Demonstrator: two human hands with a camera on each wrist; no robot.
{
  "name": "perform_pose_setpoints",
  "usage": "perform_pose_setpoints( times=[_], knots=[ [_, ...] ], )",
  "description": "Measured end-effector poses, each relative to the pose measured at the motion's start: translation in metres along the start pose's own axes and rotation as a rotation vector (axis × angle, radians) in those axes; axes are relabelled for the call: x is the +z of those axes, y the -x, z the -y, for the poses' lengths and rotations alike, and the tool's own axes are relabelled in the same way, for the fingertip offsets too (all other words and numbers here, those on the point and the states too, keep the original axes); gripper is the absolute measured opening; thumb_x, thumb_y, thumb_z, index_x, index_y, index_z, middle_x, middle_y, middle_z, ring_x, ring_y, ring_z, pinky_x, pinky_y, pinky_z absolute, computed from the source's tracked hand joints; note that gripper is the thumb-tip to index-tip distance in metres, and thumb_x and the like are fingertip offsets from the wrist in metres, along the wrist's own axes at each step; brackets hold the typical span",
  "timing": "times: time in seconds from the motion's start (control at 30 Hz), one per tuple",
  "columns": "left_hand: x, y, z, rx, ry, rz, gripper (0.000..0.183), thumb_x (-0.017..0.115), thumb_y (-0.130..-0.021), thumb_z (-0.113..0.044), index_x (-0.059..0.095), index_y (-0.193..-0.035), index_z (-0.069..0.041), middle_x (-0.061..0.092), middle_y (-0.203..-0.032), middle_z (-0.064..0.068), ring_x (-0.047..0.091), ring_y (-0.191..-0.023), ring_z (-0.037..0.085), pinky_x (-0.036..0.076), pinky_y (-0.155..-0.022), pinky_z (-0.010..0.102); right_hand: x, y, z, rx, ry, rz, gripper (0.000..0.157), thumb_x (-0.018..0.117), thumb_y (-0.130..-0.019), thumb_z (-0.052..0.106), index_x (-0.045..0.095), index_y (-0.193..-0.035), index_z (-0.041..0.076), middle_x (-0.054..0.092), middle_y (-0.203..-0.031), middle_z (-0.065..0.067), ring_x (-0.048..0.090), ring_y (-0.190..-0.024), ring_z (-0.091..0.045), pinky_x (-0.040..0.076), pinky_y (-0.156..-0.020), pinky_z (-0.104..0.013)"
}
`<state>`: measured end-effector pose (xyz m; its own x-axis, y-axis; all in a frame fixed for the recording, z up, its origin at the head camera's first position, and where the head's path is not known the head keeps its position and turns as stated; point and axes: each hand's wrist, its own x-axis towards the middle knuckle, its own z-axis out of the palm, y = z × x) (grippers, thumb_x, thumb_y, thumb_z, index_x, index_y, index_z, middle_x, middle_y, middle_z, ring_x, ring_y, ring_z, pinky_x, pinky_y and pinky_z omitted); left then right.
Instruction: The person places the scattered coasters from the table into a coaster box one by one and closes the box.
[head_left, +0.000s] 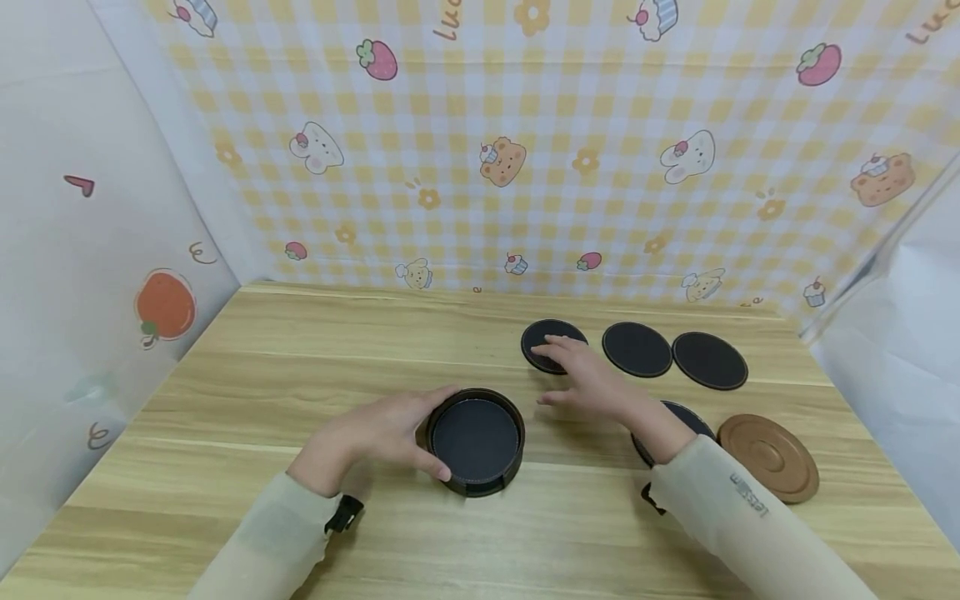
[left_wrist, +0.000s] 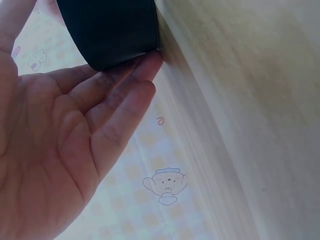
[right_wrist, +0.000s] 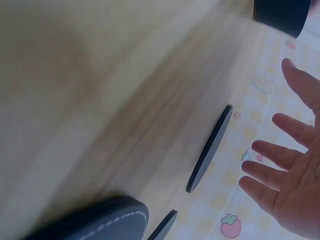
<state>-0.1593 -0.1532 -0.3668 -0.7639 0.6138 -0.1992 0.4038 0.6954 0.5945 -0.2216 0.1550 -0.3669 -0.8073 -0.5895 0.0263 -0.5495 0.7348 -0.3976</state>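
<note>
Wooden table [head_left: 300,350]: partly covered | right hand [head_left: 592,382]: held with fingers spread apart | left hand [head_left: 382,429]: clamped round black holder [head_left: 518,457], set mid-table | brown disc [head_left: 772,458]: laid at right | leftmost loose black coaster [head_left: 555,327]: overhung by right hand

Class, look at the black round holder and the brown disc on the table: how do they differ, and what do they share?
The black holder is black; the brown disc is brown.
The black holder has a raised wall; the brown disc looks much shallower.
The left hand holds the black holder; neither hand touches the brown disc.
Both are round.
</note>
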Motion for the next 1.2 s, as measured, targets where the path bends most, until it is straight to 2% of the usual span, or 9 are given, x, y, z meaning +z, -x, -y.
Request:
perform_pose_setpoints(
  times=[0.43, 0.63, 0.8, 1.03, 1.2],
  knots=[
    [0.001, 0.001, -0.002, -0.06, 0.01, 0.006, 0.115, 0.086, -0.071, -0.05, 0.025, -0.157, -0.006, 0.041, -0.156, 0.013, 0.043, -0.142, 0.029, 0.037, -0.115, 0.047, -0.004, -0.026, -0.023, 0.087, 0.029, 0.068, 0.073, 0.077, -0.087, 0.032, 0.046, -0.147, 0.004, 0.034, -0.156, -0.027, 0.034, -0.143, -0.046, 0.033, -0.114, -0.058],
    [0.002, 0.0, -0.001, -0.054, 0.021, 0.004, 0.115, 0.087, -0.07, -0.05, 0.025, -0.157, -0.007, 0.042, -0.155, 0.012, 0.044, -0.142, 0.029, 0.037, -0.115, 0.047, -0.004, -0.035, -0.033, 0.149, 0.002, 0.109, 0.08, 0.077, -0.086, 0.036, 0.041, -0.151, 0.007, 0.031, -0.158, -0.025, 0.031, -0.145, -0.044, 0.03, -0.115, -0.058],
    [0.001, 0.0, -0.001, -0.037, 0.022, -0.003, 0.114, 0.088, -0.07, -0.048, 0.026, -0.157, -0.009, 0.044, -0.154, 0.011, 0.045, -0.141, 0.028, 0.037, -0.115, 0.047, -0.003, -0.042, -0.039, 0.147, 0.0, 0.113, 0.081, 0.077, -0.086, 0.036, 0.04, -0.151, 0.005, 0.031, -0.158, -0.026, 0.03, -0.145, -0.046, 0.029, -0.115, -0.06],
    [0.001, 0.0, -0.001, -0.041, 0.018, 0.003, 0.115, 0.087, -0.07, -0.048, 0.025, -0.158, -0.008, 0.042, -0.156, 0.011, 0.043, -0.142, 0.028, 0.035, -0.116, 0.047, -0.001, -0.046, -0.042, 0.179, -0.012, 0.135, 0.082, 0.077, -0.086, 0.037, 0.038, -0.152, 0.007, 0.022, -0.16, -0.029, 0.024, -0.146, -0.05, 0.027, -0.115, -0.063],
    [0.002, 0.0, 0.0, -0.028, 0.026, 0.005, 0.114, 0.087, -0.071, -0.048, 0.025, -0.157, -0.007, 0.042, -0.156, 0.012, 0.043, -0.142, 0.029, 0.035, -0.116, 0.047, 0.0, -0.047, -0.044, 0.178, -0.013, 0.144, 0.08, 0.076, -0.088, 0.033, 0.038, -0.151, 0.004, 0.029, -0.158, -0.028, 0.028, -0.145, -0.048, 0.029, -0.116, -0.06]
  ],
)
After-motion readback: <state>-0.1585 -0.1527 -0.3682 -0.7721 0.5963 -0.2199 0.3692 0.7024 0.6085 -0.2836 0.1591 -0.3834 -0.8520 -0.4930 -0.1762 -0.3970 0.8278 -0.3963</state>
